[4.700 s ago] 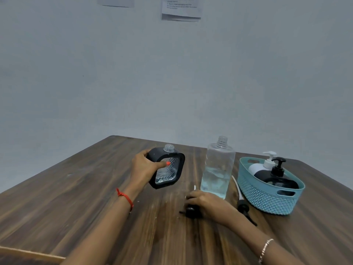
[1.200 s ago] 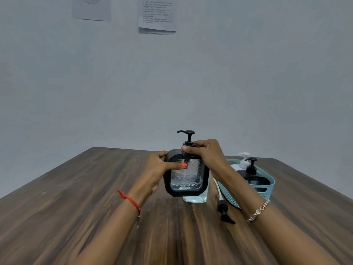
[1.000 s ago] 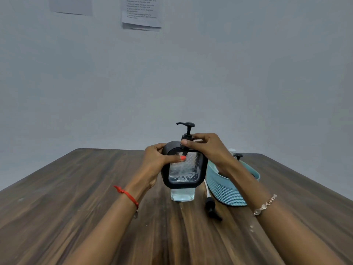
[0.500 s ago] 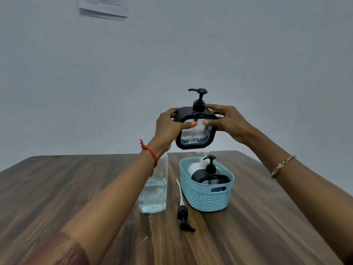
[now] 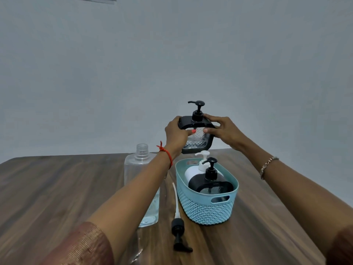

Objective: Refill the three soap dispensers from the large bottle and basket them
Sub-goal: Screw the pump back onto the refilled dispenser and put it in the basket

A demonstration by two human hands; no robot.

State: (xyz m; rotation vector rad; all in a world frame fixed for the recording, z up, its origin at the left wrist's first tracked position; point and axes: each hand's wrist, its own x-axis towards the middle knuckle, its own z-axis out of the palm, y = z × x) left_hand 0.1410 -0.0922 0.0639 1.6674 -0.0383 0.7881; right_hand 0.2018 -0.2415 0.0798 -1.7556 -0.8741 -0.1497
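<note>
A black-framed clear soap dispenser with its black pump fitted is held upright in the air, just above the far end of the teal basket. My left hand grips its left side and my right hand grips its right side. Inside the basket stand a white dispenser and another black dispenser. The large clear bottle, uncapped and holding a little liquid, stands left of the basket, partly hidden by my left forearm.
The large bottle's black pump with its long white tube lies on the wooden table between bottle and basket. A plain grey wall rises behind the table's far edge.
Both hands have carried the dispenser down and toward the basket, from high above it to just over its far end. The view has tilted down.
</note>
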